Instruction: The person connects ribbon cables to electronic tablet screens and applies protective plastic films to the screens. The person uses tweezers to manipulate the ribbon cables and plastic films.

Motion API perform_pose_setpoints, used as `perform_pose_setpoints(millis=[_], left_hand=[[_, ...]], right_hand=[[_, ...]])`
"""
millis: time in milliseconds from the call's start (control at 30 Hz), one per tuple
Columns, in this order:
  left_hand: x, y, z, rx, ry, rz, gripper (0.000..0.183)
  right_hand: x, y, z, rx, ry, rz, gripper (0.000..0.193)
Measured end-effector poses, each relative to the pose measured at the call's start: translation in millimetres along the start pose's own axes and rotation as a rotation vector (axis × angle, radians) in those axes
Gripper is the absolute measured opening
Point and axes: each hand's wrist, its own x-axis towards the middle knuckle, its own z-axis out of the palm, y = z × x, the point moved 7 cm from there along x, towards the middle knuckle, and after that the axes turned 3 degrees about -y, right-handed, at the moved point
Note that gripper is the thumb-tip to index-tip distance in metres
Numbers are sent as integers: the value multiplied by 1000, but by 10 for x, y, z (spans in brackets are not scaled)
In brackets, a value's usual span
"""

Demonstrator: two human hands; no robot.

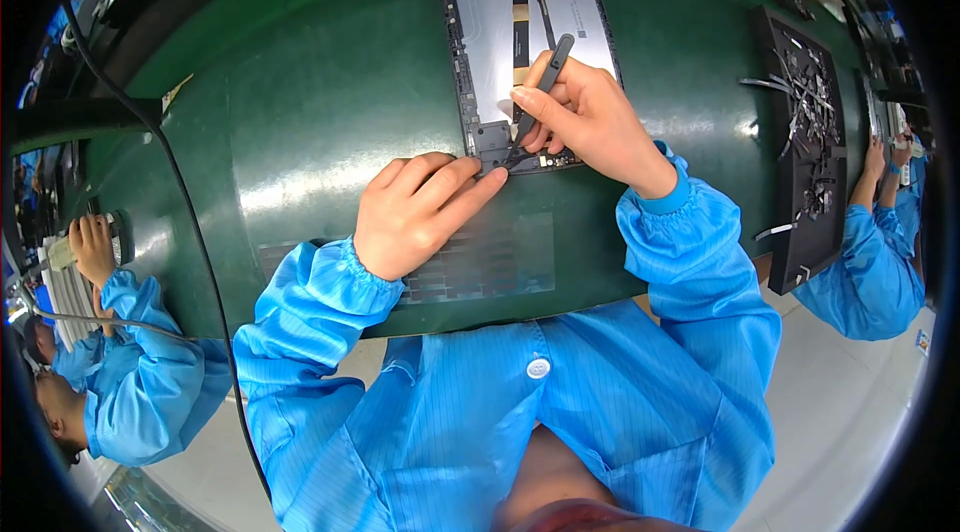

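Observation:
An opened tablet (486, 32) with a black frame and silver inner plate lies on the green table mat. My right hand (590, 117) grips dark tweezers (556, 64) in a pen-like hold, their tips down at the tablet's near edge. Beside those tips, my left hand (420, 212) rests with its fingers stretched out, its fingertips on the near left corner of the tablet. What the tips touch is too small to make out.
A black tray (795, 242) of small dark and silvery parts stands at the right. One black cable (180, 172) hangs down the left side. People in blue sleeves work at the left (150, 312) and right (870, 262). Under my left wrist lies a patterned sheet (500, 262).

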Motion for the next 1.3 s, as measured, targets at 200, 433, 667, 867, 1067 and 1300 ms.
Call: perform_pose_setpoints(millis=[200, 433, 667, 867, 1067, 1300], left_hand=[[5, -21, -2, -26, -20, -36, 46], [21, -46, -25, -55, -13, -61, 45], [19, -64, -9, -63, -8, -64, 45], [-1, -58, 25, -85, 5, -62, 46], [11, -17, 52, -57, 3, -58, 50], [13, -17, 74, -40, -23, -83, 51]], right_hand=[[-111, -50, -251, 107, 142, -92, 21], [-295, -56, -267, -34, 129, -173, 16], [-275, -61, -239, -109, 125, -210, 15], [-276, -16, -254, -3, 110, -181, 14], [-281, -38, -239, -31, 113, -186, 15], [-272, -34, -239, -53, 122, -189, 16]])
